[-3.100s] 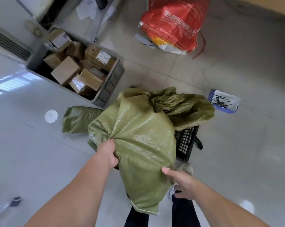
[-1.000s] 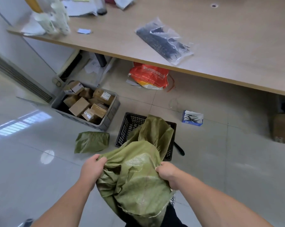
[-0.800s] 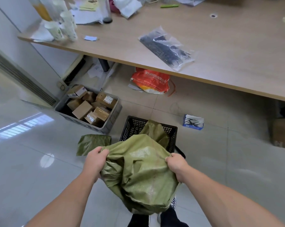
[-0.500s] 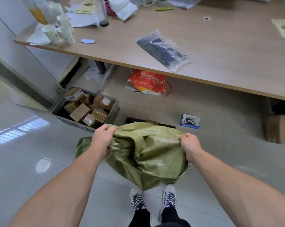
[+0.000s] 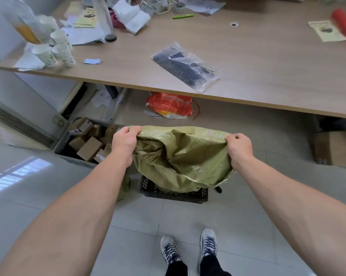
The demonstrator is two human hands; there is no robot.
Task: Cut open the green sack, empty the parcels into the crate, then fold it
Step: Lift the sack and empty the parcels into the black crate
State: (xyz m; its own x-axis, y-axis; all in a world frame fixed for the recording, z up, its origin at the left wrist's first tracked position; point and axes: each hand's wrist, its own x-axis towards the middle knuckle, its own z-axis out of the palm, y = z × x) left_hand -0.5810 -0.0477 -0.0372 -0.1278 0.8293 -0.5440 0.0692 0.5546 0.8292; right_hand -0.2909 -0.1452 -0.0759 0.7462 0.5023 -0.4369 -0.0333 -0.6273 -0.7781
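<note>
Sack (image 5: 185, 154) edge bunched inside left hand (image 5: 125, 141) and right hand (image 5: 238, 145) fingers.

Both forearms are bare right down to the left hand (image 5: 124, 143) and the right hand (image 5: 238, 145). Well below the fingers (image 5: 234, 136), pale grey sneakers (image 5: 209, 245) with dark laces show under black trouser legs (image 5: 212, 265).

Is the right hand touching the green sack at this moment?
Touching. The head view shows the right hand with its fingers curled round the top edge of the green sack, no gap between them.
</note>
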